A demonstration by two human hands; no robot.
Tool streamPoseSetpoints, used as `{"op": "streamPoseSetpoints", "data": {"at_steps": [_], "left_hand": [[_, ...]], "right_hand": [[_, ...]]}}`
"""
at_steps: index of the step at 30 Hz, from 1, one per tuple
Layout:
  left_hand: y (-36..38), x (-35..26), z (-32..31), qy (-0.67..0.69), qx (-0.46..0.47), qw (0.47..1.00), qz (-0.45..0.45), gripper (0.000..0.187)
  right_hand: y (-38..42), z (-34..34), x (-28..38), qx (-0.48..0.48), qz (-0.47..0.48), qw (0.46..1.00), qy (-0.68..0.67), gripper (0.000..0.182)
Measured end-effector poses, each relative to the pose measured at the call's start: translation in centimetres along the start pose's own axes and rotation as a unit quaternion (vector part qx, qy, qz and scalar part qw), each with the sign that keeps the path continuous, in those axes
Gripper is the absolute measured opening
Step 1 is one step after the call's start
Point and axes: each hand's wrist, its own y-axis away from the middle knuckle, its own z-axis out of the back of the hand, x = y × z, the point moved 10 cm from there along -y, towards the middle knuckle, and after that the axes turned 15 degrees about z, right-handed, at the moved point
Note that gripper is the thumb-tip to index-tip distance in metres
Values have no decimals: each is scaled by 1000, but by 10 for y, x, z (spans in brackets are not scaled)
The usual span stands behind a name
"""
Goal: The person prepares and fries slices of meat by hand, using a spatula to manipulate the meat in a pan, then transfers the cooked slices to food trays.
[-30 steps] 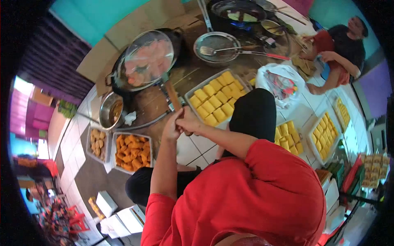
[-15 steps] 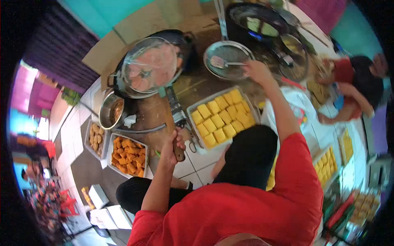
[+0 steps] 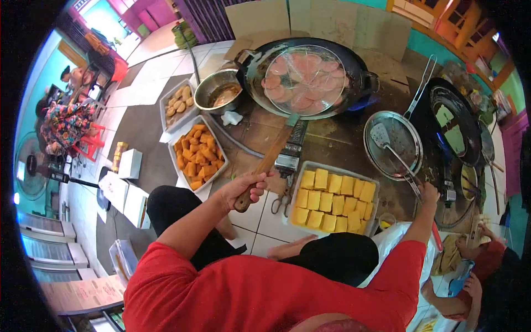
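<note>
My left hand (image 3: 246, 191) is wrapped around the wooden handle (image 3: 276, 150) of a wide wire skimmer (image 3: 305, 83). Its round mesh lies over a large black wok (image 3: 354, 61), with pale pink rounds showing at the mesh. On the right, my right hand (image 3: 428, 195) grips the handle of a slotted turner (image 3: 380, 134). The turner's blade rests over a round metal sieve (image 3: 410, 166), whose long handle points away from me. Between my hands stands a plastic tray (image 3: 377, 206) of yellow blocks.
A second wok (image 3: 474, 122) with pale green pieces sits at the far right. To the left are a steel pot (image 3: 238, 108), a tub of orange pieces (image 3: 196, 157) and a tub of brown pieces (image 3: 178, 105). Scissors (image 3: 281, 205) lie near the tray. Another person (image 3: 470, 276) works at lower right.
The whole view has turned, so the woks and trays appear further right. My left hand still holds the skimmer over the wok; my right hand still holds the turner at the sieve.
</note>
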Motion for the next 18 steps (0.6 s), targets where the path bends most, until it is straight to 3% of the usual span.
{"op": "streamPoseSetpoints", "data": {"at_steps": [2, 8, 11, 13, 15, 18], "left_hand": [[3, -2, -2, 12, 1, 1000, 4, 35], [4, -12, -3, -2, 10, 1000, -6, 23], [1, -14, 1, -20, 27, 999, -20, 18], [-1, -14, 10, -32, 16, 999, -26, 16], [-3, -17, 16, -41, 18, 998, -33, 16], [-6, -16, 25, -38, 31, 998, -35, 15]], "right_hand": [[0, 2, -1, -64, 81, 985, -137, 42], [70, 96, 45, -150, 18, 984, -96, 41], [115, 142, 124, -103, 11, 915, -390, 34], [100, 154, 167, -156, 143, 900, -380, 29], [94, 188, 232, -268, 249, 875, -316, 31], [96, 237, 356, -284, 294, 867, -284, 37]]}}
